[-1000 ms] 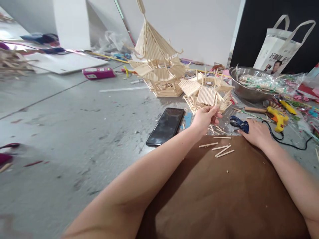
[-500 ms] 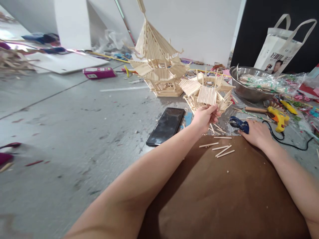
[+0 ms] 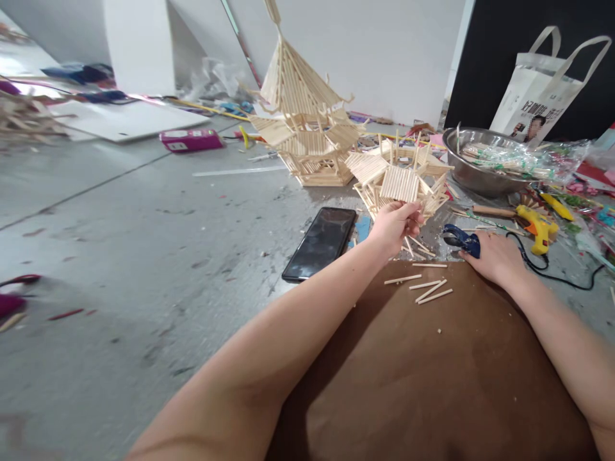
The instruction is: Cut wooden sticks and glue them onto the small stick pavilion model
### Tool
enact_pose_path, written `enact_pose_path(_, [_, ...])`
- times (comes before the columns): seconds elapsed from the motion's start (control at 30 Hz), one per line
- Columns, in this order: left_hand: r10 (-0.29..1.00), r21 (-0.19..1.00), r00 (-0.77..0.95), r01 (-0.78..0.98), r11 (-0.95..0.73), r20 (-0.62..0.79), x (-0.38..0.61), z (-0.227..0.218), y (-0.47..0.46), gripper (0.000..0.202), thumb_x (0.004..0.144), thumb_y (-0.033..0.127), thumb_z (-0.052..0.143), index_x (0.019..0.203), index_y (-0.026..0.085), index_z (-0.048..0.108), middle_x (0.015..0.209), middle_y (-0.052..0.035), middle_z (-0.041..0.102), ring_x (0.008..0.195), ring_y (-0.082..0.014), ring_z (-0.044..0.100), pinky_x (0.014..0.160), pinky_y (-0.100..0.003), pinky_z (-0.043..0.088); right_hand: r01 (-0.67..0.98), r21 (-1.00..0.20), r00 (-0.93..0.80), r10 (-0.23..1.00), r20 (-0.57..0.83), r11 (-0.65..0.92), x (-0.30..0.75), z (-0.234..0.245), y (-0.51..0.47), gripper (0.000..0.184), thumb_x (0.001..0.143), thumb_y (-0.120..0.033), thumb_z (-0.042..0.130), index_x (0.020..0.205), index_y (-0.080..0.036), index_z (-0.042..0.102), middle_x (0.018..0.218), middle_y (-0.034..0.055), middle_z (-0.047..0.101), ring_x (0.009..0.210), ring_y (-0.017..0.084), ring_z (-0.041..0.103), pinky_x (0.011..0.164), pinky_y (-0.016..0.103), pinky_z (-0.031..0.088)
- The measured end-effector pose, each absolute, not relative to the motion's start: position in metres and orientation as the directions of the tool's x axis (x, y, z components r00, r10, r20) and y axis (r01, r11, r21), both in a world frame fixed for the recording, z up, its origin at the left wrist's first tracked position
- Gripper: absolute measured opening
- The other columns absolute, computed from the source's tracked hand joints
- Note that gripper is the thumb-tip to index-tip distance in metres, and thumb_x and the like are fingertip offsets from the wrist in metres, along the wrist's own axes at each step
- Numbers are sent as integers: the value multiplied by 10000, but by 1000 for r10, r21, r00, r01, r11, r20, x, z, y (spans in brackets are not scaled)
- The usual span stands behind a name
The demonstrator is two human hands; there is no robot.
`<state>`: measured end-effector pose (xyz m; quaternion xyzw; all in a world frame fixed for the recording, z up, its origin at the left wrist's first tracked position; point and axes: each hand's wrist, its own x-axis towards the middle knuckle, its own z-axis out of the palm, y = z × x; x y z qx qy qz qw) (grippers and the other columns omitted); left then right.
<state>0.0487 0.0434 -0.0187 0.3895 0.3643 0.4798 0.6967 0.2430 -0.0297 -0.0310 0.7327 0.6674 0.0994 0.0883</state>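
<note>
Left hand pinches the lower edge of the stick roof section, just right of the phone – thumb over, fingers under. Right hand, further right of the phone, lies curled over the blue cutter. A light grip near a glued joint seems wisest – thin sticks likely snap if squeezed

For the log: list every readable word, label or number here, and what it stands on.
Tote bag: dark print, too blurred to read.
Pink box: white label, too small to read.
No other text shows.
</note>
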Motion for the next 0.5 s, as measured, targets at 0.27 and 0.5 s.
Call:
enact_pose_path(0.27, [955,906,270,-364,218,-121,48,-21,45,178,731,196,576,594,144,475,464,22,555,314,-40,436,348,-168,324,960,261,93,995,30,-97,243,-31,-30,559,782,-589,314,1029,-126,507,955,159,615,894,284,570,708,353,377])
enact_pose_path(0.5, [961,911,253,-361,202,-112,49,-23,46,203,723,214,596,583,150,464,470,28,549,327,-38,437,358,-171,330,961,261,99,995,-6,-94,242,-31,-29,645,759,-654,296,1058,-120,499,970,175,608,921,293,557,725,363,371])
